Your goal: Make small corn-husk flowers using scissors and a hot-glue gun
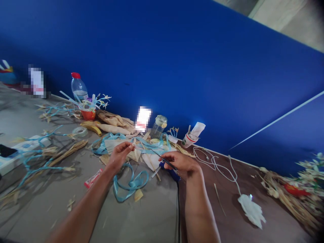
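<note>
My left hand (121, 153) is closed in a pinch on something small and pale at the fingertips, too small to name. My right hand (179, 161) grips a dark, thin tool that looks like scissors or tweezers (165, 159), its tip pointing left toward my left hand. Below and between the hands, a light blue ribbon (134, 184) lies in loops on the table. Pale husk pieces (149, 160) are spread beneath and behind the hands. A dark blue object (173, 173) sits just under my right hand.
Behind stand a lidded jar (159, 126), a lit phone (143, 118), a white cup (189, 139), a red cup (88, 113) and a bottle (79, 88). Blue-stemmed flowers (32, 162) and tape (79, 132) lie left; a white cable (219, 165) and dried husks (283, 189) lie right.
</note>
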{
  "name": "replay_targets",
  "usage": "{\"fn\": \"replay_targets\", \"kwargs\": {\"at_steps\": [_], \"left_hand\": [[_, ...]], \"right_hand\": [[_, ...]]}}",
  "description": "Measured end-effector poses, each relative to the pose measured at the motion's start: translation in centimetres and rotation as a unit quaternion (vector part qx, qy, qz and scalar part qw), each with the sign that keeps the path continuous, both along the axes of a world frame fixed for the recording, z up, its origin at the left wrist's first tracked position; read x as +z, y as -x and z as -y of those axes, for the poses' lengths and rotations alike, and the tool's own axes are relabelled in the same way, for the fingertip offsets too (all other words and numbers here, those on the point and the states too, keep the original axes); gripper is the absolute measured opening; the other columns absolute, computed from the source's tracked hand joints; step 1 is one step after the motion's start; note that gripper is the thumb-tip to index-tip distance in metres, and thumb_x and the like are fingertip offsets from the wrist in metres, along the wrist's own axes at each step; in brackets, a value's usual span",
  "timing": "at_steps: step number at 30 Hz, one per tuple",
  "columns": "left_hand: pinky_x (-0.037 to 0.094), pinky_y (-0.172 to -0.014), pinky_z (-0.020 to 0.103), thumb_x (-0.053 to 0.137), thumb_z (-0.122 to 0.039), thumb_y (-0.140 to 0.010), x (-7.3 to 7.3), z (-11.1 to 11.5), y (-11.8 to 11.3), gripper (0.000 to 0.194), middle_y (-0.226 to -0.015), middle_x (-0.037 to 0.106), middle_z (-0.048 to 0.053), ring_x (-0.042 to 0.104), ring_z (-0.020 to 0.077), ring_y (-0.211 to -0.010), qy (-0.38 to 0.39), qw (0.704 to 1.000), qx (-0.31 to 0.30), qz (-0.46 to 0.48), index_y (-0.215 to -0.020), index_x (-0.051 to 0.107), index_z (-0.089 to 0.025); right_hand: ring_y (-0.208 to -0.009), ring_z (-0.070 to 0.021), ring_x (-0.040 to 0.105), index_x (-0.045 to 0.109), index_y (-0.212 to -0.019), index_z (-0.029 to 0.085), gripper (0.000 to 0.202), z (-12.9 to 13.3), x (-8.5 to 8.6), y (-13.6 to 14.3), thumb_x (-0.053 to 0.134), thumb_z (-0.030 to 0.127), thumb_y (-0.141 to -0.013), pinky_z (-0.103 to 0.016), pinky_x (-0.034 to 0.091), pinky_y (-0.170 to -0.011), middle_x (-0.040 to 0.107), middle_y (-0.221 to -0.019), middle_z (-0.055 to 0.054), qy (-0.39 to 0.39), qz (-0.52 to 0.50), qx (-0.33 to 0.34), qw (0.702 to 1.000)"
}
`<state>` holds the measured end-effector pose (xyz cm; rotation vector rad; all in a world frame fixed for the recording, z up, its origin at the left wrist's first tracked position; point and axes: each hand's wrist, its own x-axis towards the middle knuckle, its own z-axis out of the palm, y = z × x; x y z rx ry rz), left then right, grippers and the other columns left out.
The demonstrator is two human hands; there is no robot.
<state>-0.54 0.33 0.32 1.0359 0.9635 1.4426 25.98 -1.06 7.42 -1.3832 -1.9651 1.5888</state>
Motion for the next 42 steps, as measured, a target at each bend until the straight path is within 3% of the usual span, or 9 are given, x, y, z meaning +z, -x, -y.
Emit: {"fn": "replay_targets", "kwargs": {"at_steps": [4, 10, 14, 18, 20, 25, 31, 36, 42], "left_hand": [[0.045, -0.068, 0.026, 0.077, -0.044, -0.061, 0.0, 0.0, 0.0, 0.030, -0.070, 0.068, 0.003, 0.059, 0.0145, -0.067, 0.008, 1.000, 0.001, 0.012, -0.072, 0.069, -0.017], [0.046, -0.066, 0.025, 0.078, -0.043, -0.060, 0.3, 0.2, -0.2, 0.031, -0.067, 0.067, 0.002, 0.059, 0.0134, -0.064, 0.021, 0.999, 0.008, 0.025, -0.071, 0.067, -0.017], [0.047, -0.067, 0.025, 0.078, -0.043, -0.060, 0.0, 0.0, -0.2, 0.032, -0.069, 0.068, 0.002, 0.060, 0.0139, -0.065, 0.023, 0.999, 0.011, 0.031, -0.073, 0.067, -0.017], [0.048, -0.070, 0.025, 0.078, -0.041, -0.062, -0.6, -0.2, -0.1, 0.029, -0.072, 0.069, 0.002, 0.061, 0.0131, -0.067, 0.025, 0.999, 0.010, 0.039, -0.076, 0.068, -0.017], [0.048, -0.071, 0.025, 0.078, -0.040, -0.062, -0.8, -0.2, -0.2, 0.029, -0.073, 0.069, 0.002, 0.061, 0.0128, -0.067, 0.029, 0.998, 0.009, 0.050, -0.076, 0.069, -0.017], [0.048, -0.070, 0.024, 0.079, -0.038, -0.061, -0.8, -0.3, -0.2, 0.027, -0.073, 0.070, 0.002, 0.062, 0.0119, -0.066, 0.035, 0.997, -0.002, 0.066, -0.075, 0.069, -0.016], [0.050, -0.070, 0.025, 0.080, -0.039, -0.060, -0.7, -0.2, -0.3, 0.028, -0.072, 0.070, 0.001, 0.062, 0.0117, -0.065, 0.036, 0.996, 0.006, 0.081, -0.074, 0.069, -0.017], [0.050, -0.070, 0.023, 0.081, -0.036, -0.059, -0.5, -0.1, -0.4, 0.027, -0.073, 0.070, 0.001, 0.062, 0.0106, -0.066, 0.038, 0.994, 0.010, 0.104, -0.073, 0.070, -0.017], [0.050, -0.068, 0.023, 0.084, -0.036, -0.052, -0.2, -0.4, -0.5, 0.032, -0.071, 0.069, 0.001, 0.062, 0.0109, -0.065, 0.046, 0.983, 0.074, 0.164, -0.072, 0.069, -0.015]], "right_hand": [[-0.059, -0.0102, 0.049, 0.064, -0.103, 0.014, 0.039, 0.2, 0.3, 1.0, 0.068, 0.037, -0.071, -0.021, 0.034, -0.053, 0.056, -0.063, 0.002, -0.008, -0.016, -0.064, 0.998], [-0.055, -0.0110, 0.051, 0.064, -0.099, 0.015, 0.033, -0.5, -0.9, 3.6, 0.066, 0.036, -0.074, -0.022, 0.037, -0.056, 0.056, -0.058, 0.002, -0.038, 0.012, -0.068, 0.997], [-0.057, -0.0137, 0.055, 0.065, -0.096, 0.018, 0.032, -0.9, -2.3, 5.4, 0.067, 0.041, -0.073, -0.023, 0.038, -0.056, 0.062, -0.063, 0.000, -0.095, 0.086, -0.098, 0.987], [-0.072, -0.0194, 0.060, 0.070, -0.082, 0.021, 0.022, -0.9, -3.3, 6.8, 0.068, 0.040, -0.072, -0.026, 0.038, -0.062, 0.069, -0.078, -0.005, -0.196, 0.196, -0.106, 0.955], [-0.077, -0.0214, 0.062, 0.070, -0.085, 0.021, 0.022, -0.9, -3.6, 7.2, 0.067, 0.040, -0.073, -0.027, 0.039, -0.064, 0.070, -0.084, -0.007, -0.202, 0.207, -0.108, 0.951], [-0.069, -0.0171, 0.060, 0.067, -0.096, 0.018, 0.029, -1.3, -3.8, 7.3, 0.063, 0.039, -0.077, -0.025, 0.042, -0.061, 0.069, -0.078, -0.005, -0.137, 0.102, -0.151, 0.974], [-0.058, -0.0114, 0.051, 0.060, -0.097, 0.014, 0.030, -1.0, -3.1, 7.2, 0.061, 0.038, -0.079, -0.024, 0.040, -0.059, 0.059, -0.061, 0.001, -0.048, -0.086, -0.127, 0.987], [-0.058, -0.0106, 0.051, 0.056, -0.095, 0.015, 0.040, -0.5, -2.5, 7.6, 0.068, 0.046, -0.071, -0.023, 0.037, -0.057, 0.058, -0.064, 0.002, -0.008, -0.126, -0.093, 0.988], [-0.061, -0.0121, 0.054, 0.053, -0.092, 0.017, 0.039, -0.3, -2.3, 7.8, 0.067, 0.047, -0.071, -0.024, 0.039, -0.058, 0.060, -0.064, 0.002, -0.031, -0.145, -0.077, 0.986]]}}
